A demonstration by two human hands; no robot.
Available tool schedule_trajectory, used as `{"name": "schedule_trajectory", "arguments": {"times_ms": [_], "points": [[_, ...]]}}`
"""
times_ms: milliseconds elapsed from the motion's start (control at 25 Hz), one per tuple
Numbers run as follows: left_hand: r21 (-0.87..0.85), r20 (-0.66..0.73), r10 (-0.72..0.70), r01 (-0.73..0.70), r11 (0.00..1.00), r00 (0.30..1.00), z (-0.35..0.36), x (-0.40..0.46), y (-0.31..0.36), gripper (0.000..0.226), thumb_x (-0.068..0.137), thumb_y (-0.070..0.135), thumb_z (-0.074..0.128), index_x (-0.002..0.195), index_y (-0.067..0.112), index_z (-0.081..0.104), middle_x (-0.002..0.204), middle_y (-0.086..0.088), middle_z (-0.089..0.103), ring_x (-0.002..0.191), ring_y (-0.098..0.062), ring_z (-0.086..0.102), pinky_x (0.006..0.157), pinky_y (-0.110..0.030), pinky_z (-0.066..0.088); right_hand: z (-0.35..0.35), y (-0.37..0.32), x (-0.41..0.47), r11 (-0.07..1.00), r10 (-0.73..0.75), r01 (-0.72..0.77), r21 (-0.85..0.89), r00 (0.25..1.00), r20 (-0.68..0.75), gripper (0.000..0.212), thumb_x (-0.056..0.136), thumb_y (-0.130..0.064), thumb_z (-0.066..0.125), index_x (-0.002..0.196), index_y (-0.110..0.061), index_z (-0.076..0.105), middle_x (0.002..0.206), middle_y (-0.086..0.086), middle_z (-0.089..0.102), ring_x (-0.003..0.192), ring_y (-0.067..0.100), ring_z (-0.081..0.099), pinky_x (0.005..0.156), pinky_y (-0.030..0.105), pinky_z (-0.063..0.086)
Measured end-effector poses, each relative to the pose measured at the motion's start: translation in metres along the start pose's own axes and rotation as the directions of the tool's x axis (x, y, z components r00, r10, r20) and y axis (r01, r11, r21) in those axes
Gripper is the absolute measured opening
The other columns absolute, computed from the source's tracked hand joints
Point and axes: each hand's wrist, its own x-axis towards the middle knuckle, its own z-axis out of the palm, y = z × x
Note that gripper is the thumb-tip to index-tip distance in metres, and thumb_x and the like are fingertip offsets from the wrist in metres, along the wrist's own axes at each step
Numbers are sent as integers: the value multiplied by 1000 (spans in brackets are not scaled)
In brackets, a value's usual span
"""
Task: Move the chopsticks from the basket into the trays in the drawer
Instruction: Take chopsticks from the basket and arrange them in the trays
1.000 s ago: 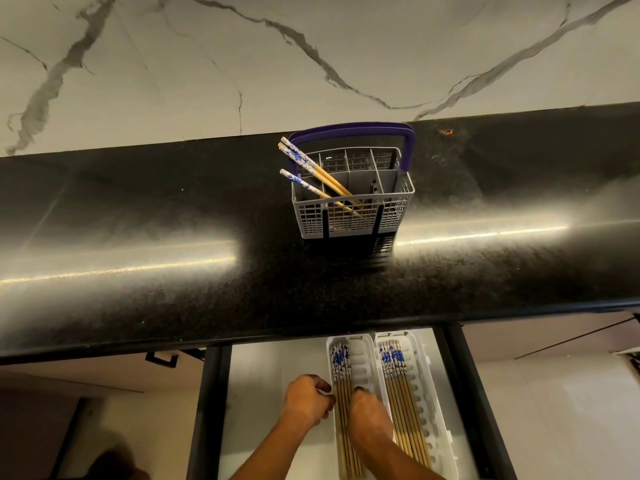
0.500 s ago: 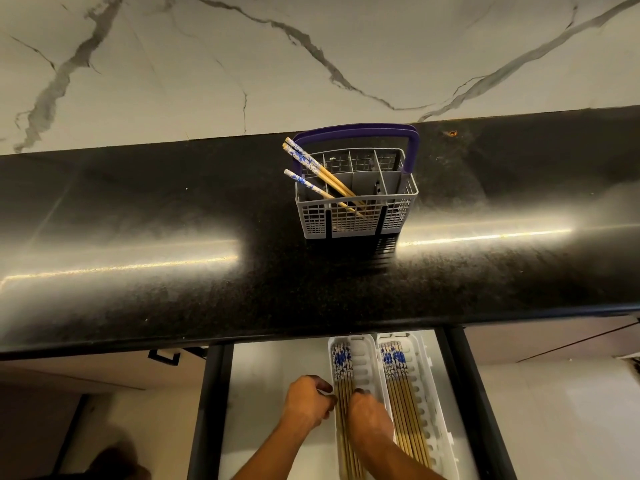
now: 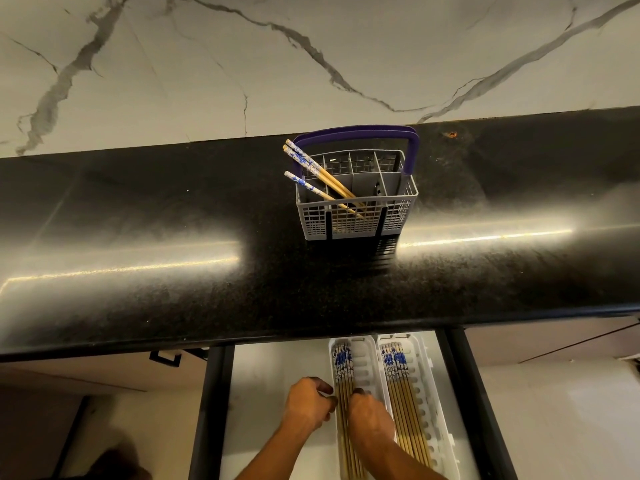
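A grey basket [image 3: 398,216] with a purple handle stands on the black counter. Three blue-and-white tipped chopsticks [image 3: 311,166] lean out of it to the left. Below the counter, the open drawer holds two white trays side by side. The left tray [image 3: 365,362] holds a bundle of chopsticks [image 3: 343,372], and the right tray [image 3: 424,372] holds several more chopsticks [image 3: 396,372]. My left hand [image 3: 306,403] curls its fingers at the left tray's left rim, against the bundle. My right hand [image 3: 369,415] curls down on the same bundle from the right.
The black counter [image 3: 173,289] overhangs the back of the drawer. Dark drawer rails [image 3: 207,410] run along both sides of the white drawer floor [image 3: 270,368]. A marble wall [image 3: 242,64] rises behind the counter. A black handle [image 3: 166,358] sits on the left cabinet front.
Both hands stay on the left tray's bundle with hardly any shift. The basket and its three chopsticks have not moved.
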Motion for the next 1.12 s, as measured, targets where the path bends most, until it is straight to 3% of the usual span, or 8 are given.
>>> {"name": "schedule_trajectory", "arguments": {"times_ms": [600, 800, 880, 1000, 1120], "points": [[-16, -16, -15, 15, 1000, 1000, 2, -2, -2, 24, 89, 19, 71, 113, 17, 67, 80, 1, 72, 56, -6, 64, 48, -16, 50, -12, -7, -11, 999, 26, -27, 20, 999, 32, 17, 98, -19, 55, 114, -19, 61, 109, 0, 69, 96, 12, 68, 82, 21, 52], [-49, -12, -12, 11, 999, 1000, -3, -10, 2, 25, 91, 22, 69, 115, 18, 64, 79, 3, 70, 56, -6, 63, 46, -12, 47, -35, -18, -18, 1000, -18, 17, 17, 997, 74, 24, 99, -26, 54, 121, -18, 56, 118, 2, 65, 106, 15, 64, 94, 27, 50], [-110, -14, 19, -20, 994, 1000, -18, -19, 11, 24, 93, 28, 67, 114, 18, 65, 81, 3, 71, 59, -6, 65, 46, -12, 48, -57, -24, -24, 993, -94, 90, 74, 994, 60, 31, 99, -32, 53, 126, -16, 53, 127, 5, 61, 114, 16, 60, 100, 29, 46], [-197, 22, 94, -88, 977, 995, -65, -37, 37, 17, 93, 35, 65, 102, 21, 68, 86, 3, 75, 71, -6, 71, 59, -16, 57, -109, -32, -39, 973, -143, 134, 187, 989, 35, 45, 101, -37, 48, 140, -16, 40, 140, 9, 52, 128, 21, 52, 109, 33, 40], [-365, 13, 287, -262, 893, 958, -127, -61, 77, 18, 94, 27, 65, 96, 10, 71, 78, 0, 77, 68, -10, 71, 61, -21, 57, -183, -46, -65, 960, -141, 151, 234, 988, -60, 45, 97, -44, 54, 135, -22, 46, 130, 4, 61, 118, 17, 59, 106, 34, 44]]}}
